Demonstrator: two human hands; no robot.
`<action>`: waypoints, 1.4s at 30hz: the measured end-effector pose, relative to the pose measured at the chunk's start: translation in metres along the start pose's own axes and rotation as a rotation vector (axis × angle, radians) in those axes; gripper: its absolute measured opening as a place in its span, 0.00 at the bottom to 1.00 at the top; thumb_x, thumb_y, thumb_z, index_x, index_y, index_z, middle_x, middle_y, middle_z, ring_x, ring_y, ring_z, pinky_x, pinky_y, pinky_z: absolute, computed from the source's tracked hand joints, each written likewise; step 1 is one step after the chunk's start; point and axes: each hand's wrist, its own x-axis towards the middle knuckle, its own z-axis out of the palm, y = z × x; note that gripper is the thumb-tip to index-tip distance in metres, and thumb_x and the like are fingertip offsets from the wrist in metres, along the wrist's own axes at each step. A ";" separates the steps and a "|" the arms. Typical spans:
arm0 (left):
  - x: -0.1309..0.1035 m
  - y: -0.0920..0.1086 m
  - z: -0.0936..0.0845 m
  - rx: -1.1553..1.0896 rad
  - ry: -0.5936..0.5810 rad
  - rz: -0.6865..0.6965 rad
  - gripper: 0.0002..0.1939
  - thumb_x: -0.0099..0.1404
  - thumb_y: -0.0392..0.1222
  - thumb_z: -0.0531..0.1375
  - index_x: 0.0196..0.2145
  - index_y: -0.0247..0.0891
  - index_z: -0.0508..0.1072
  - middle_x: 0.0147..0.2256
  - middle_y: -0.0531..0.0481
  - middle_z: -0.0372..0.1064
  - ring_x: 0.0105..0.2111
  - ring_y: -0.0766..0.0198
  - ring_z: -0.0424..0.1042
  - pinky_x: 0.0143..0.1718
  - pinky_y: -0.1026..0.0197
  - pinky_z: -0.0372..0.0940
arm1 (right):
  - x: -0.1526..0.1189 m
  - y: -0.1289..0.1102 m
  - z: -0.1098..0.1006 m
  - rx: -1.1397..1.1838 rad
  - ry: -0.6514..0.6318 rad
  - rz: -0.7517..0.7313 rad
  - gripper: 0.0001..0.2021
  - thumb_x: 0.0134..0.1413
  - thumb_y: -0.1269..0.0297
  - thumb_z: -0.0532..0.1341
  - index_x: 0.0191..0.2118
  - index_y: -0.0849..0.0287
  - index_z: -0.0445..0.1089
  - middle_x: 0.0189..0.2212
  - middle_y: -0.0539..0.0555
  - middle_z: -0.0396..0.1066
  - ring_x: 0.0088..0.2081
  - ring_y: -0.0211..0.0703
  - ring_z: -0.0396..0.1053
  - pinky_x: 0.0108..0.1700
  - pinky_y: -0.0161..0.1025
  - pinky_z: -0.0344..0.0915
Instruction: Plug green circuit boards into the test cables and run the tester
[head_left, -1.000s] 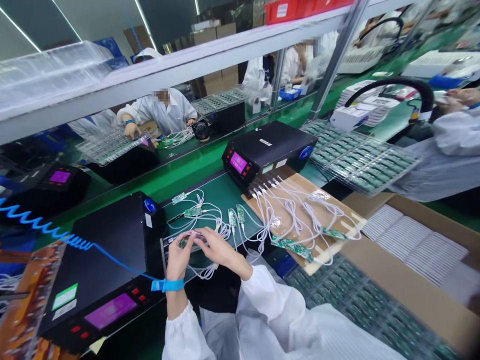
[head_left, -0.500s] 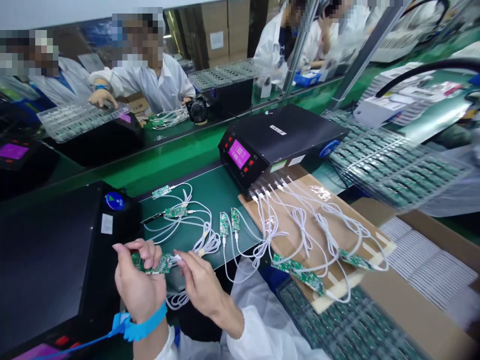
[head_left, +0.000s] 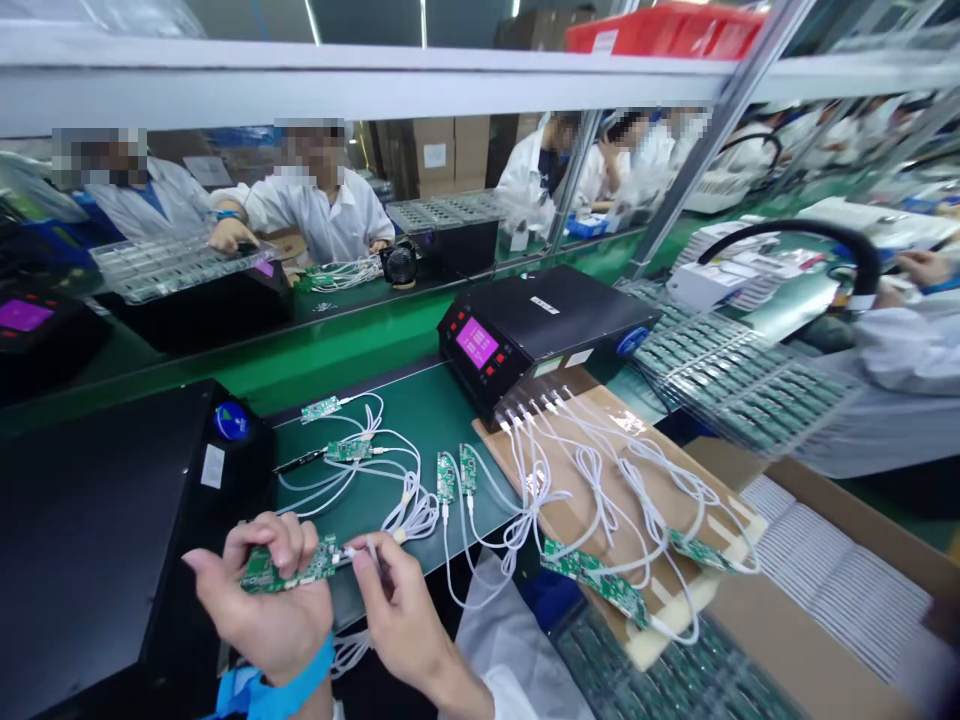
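- Turned palm-up over the past second: left hand (head_left: 274,625), with fingers curled over a green circuit board (head_left: 322,562) and thumb spread wide.
- Pinched between fingertips of right hand (head_left: 409,610): white cable plug (head_left: 346,554), at board's right end; cannot tell whether fully seated.
- Both held above near edge of tabletop (head_left: 420,410), beside left black box (head_left: 112,520).
- Just beyond: tied cable bundle (head_left: 412,517).
- Toward tabletop's far edge, left: two cabled boards (head_left: 349,450).
- Nearer its right side: upright-lying pair of boards (head_left: 446,478).
- Farther right: brown panel (head_left: 600,400) under several cables, below second black box (head_left: 555,310) with lit magenta screen (head_left: 478,343).
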 end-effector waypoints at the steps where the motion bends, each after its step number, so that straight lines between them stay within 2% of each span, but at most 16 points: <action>1: 0.000 0.000 -0.002 -0.013 -0.035 -0.023 0.26 0.67 0.61 0.59 0.22 0.38 0.72 0.17 0.55 0.51 0.18 0.69 0.50 0.18 0.65 0.53 | 0.000 0.002 0.001 0.027 -0.004 0.003 0.17 0.71 0.49 0.57 0.47 0.59 0.73 0.36 0.52 0.69 0.38 0.39 0.67 0.43 0.35 0.65; 4: -0.001 -0.002 -0.006 -0.049 -0.163 -0.145 0.25 0.65 0.60 0.58 0.23 0.37 0.74 0.20 0.52 0.56 0.20 0.66 0.56 0.19 0.63 0.58 | 0.002 0.007 0.005 0.110 -0.002 -0.010 0.18 0.67 0.47 0.61 0.44 0.59 0.72 0.35 0.50 0.67 0.37 0.37 0.64 0.43 0.34 0.64; 6: -0.001 -0.005 -0.007 -0.064 -0.223 -0.220 0.23 0.64 0.58 0.58 0.22 0.37 0.73 0.22 0.52 0.58 0.20 0.66 0.59 0.20 0.62 0.60 | 0.005 0.009 0.006 0.132 0.007 -0.019 0.19 0.66 0.45 0.63 0.40 0.59 0.71 0.31 0.48 0.64 0.33 0.35 0.60 0.38 0.33 0.61; 9: -0.002 -0.009 -0.010 -0.054 -0.190 -0.277 0.22 0.66 0.58 0.58 0.23 0.37 0.71 0.27 0.50 0.66 0.23 0.65 0.65 0.25 0.61 0.66 | 0.012 0.009 0.005 0.160 0.004 0.016 0.22 0.64 0.41 0.63 0.36 0.58 0.67 0.24 0.44 0.55 0.25 0.32 0.51 0.28 0.32 0.52; 12: -0.003 -0.010 -0.020 0.188 -0.147 -0.224 0.27 0.69 0.66 0.55 0.35 0.39 0.77 0.41 0.44 0.76 0.42 0.55 0.76 0.44 0.56 0.72 | 0.020 0.006 0.005 0.213 0.070 0.061 0.25 0.60 0.37 0.64 0.34 0.56 0.62 0.20 0.40 0.47 0.22 0.31 0.43 0.23 0.32 0.43; 14: -0.004 -0.010 -0.031 0.460 -0.188 -0.203 0.26 0.65 0.67 0.61 0.42 0.40 0.79 0.48 0.42 0.77 0.53 0.50 0.74 0.54 0.53 0.70 | 0.024 0.006 0.008 0.224 0.119 0.063 0.26 0.59 0.36 0.65 0.33 0.55 0.60 0.20 0.39 0.45 0.21 0.30 0.41 0.22 0.32 0.41; 15: -0.004 -0.010 -0.036 0.570 -0.215 -0.220 0.26 0.63 0.65 0.65 0.44 0.40 0.79 0.49 0.42 0.77 0.55 0.48 0.74 0.55 0.52 0.69 | 0.025 0.007 0.009 0.217 0.129 0.058 0.26 0.59 0.37 0.65 0.33 0.55 0.60 0.20 0.39 0.45 0.21 0.30 0.41 0.22 0.32 0.41; 17: -0.002 -0.009 -0.047 0.662 -0.239 -0.274 0.25 0.58 0.62 0.69 0.43 0.39 0.79 0.48 0.41 0.79 0.52 0.46 0.76 0.53 0.51 0.71 | 0.026 0.009 0.011 0.166 0.134 0.034 0.24 0.61 0.38 0.64 0.34 0.56 0.64 0.20 0.40 0.47 0.21 0.30 0.43 0.22 0.32 0.43; 19: 0.000 -0.007 -0.052 0.646 -0.208 -0.287 0.24 0.57 0.61 0.70 0.41 0.38 0.79 0.44 0.40 0.80 0.47 0.47 0.79 0.47 0.52 0.74 | 0.024 0.011 0.011 0.066 0.138 -0.015 0.23 0.64 0.40 0.62 0.35 0.58 0.70 0.23 0.44 0.53 0.22 0.31 0.48 0.23 0.32 0.48; 21: 0.004 -0.005 -0.052 0.622 -0.154 -0.246 0.23 0.57 0.60 0.71 0.39 0.37 0.78 0.41 0.41 0.81 0.43 0.49 0.81 0.44 0.55 0.76 | 0.021 0.010 0.007 -0.057 0.141 -0.075 0.22 0.66 0.42 0.61 0.38 0.58 0.76 0.30 0.49 0.61 0.27 0.33 0.56 0.27 0.33 0.56; 24: 0.007 -0.003 -0.047 0.613 -0.117 -0.207 0.21 0.57 0.57 0.72 0.36 0.37 0.76 0.37 0.42 0.81 0.40 0.52 0.82 0.41 0.59 0.76 | 0.019 0.004 -0.002 -0.181 0.120 -0.130 0.19 0.68 0.46 0.60 0.48 0.55 0.79 0.38 0.52 0.65 0.35 0.38 0.64 0.37 0.35 0.65; 27: 0.007 -0.005 -0.043 0.573 -0.108 -0.225 0.20 0.57 0.55 0.73 0.35 0.38 0.74 0.36 0.44 0.81 0.38 0.54 0.83 0.39 0.61 0.76 | 0.018 -0.002 -0.009 -0.143 0.119 -0.097 0.20 0.66 0.49 0.63 0.55 0.54 0.77 0.33 0.50 0.66 0.32 0.37 0.65 0.37 0.36 0.66; 30: 0.005 -0.009 -0.042 0.502 -0.124 -0.212 0.20 0.59 0.54 0.73 0.38 0.38 0.73 0.38 0.46 0.80 0.36 0.57 0.82 0.39 0.61 0.77 | 0.018 -0.006 -0.010 -0.105 0.157 -0.058 0.17 0.64 0.50 0.65 0.48 0.57 0.80 0.32 0.49 0.67 0.27 0.34 0.64 0.34 0.36 0.65; 33: 0.002 -0.012 -0.041 0.470 -0.118 -0.187 0.19 0.60 0.52 0.72 0.38 0.38 0.72 0.39 0.47 0.79 0.36 0.59 0.82 0.40 0.61 0.77 | 0.017 -0.010 -0.011 -0.179 0.137 -0.086 0.14 0.65 0.53 0.64 0.45 0.56 0.81 0.32 0.50 0.67 0.30 0.36 0.65 0.35 0.36 0.64; 37: -0.001 -0.012 -0.040 0.457 -0.103 -0.204 0.19 0.60 0.52 0.72 0.38 0.38 0.71 0.35 0.50 0.77 0.35 0.61 0.81 0.40 0.60 0.78 | 0.017 -0.013 -0.013 -0.246 0.114 -0.114 0.13 0.68 0.56 0.62 0.47 0.56 0.82 0.33 0.51 0.68 0.36 0.38 0.66 0.40 0.36 0.64; 42: -0.002 -0.010 -0.038 0.480 -0.056 -0.176 0.20 0.59 0.52 0.73 0.36 0.37 0.71 0.32 0.52 0.74 0.34 0.62 0.79 0.41 0.59 0.78 | 0.019 -0.012 -0.014 -0.248 0.094 -0.137 0.14 0.70 0.57 0.61 0.49 0.56 0.81 0.34 0.51 0.68 0.36 0.39 0.66 0.40 0.36 0.63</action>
